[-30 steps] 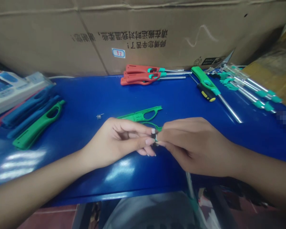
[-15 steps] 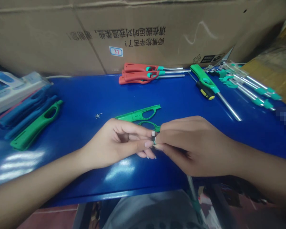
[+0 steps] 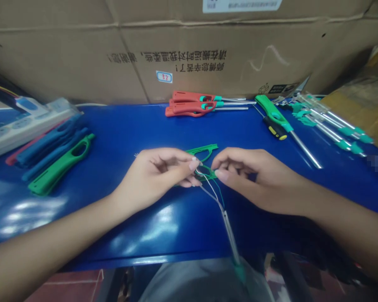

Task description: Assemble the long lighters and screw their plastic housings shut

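My left hand (image 3: 166,170) pinches a small igniter between thumb and forefinger; only its pale tip (image 3: 194,159) shows. Thin wires (image 3: 212,184), pale and green, run from there down to a metal lighter tube (image 3: 230,235), which hangs slantwise over the table's front edge with a blurred green piece (image 3: 239,270) at its lower end. Close by on the right, my right hand (image 3: 248,176) has thumb and forefinger drawn together beside the green wire; whether they grip it is unclear. Behind the hands lie green lighter shell halves (image 3: 208,149), partly covered by my fingers.
Red lighters (image 3: 192,105) lie along the cardboard box (image 3: 82,63). To their right are a green lighter (image 3: 272,111), a black-yellow screwdriver (image 3: 275,129) and several metal tubes (image 3: 330,126). Green (image 3: 61,167) and blue handles (image 3: 55,134) rest beside a power strip (image 3: 25,123) at left.
My right hand has moved slightly away from the left, and the wires now show between them. The tube has swung left into fuller view. The camera's view has tilted up slightly.
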Available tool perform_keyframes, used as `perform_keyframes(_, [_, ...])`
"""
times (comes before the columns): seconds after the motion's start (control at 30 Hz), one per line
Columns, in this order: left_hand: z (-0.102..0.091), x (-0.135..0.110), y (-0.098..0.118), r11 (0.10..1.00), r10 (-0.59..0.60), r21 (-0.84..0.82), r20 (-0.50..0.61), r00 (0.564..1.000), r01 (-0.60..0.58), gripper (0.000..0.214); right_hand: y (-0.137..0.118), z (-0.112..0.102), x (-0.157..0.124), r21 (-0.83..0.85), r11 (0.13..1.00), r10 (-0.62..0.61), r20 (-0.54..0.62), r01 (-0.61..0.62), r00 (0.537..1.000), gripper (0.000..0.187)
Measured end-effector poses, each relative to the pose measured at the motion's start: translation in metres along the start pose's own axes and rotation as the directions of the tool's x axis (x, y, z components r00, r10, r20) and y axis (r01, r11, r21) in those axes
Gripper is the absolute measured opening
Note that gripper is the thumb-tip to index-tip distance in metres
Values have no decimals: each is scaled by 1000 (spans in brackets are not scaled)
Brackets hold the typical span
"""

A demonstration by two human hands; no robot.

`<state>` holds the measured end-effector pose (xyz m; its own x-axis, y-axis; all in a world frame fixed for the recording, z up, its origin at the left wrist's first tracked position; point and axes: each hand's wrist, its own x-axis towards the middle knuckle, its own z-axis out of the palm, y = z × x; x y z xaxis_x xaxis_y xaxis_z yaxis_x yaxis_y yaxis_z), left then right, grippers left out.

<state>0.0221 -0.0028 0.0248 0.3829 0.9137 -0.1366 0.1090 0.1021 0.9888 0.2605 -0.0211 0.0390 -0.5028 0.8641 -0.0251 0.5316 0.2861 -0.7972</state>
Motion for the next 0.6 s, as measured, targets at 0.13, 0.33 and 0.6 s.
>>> perform_keyframes(0.13, [-6, 1, 0, 998, 57, -33, -99, 993, -60, 23, 0, -13, 0, 20, 989, 130, 318, -144, 939, 33])
perform_keyframes(0.33, [-9, 1, -2, 966, 204, -133, -131, 970, -222, 8, -4, 2, -1, 154, 972, 79, 498, -178, 864, 35])
perform_keyframes(0.6, [-12, -3, 3, 920, 386, 1, -179, 905, -392, 8, -4, 7, 3, 347, 891, 63, 542, -291, 838, 20])
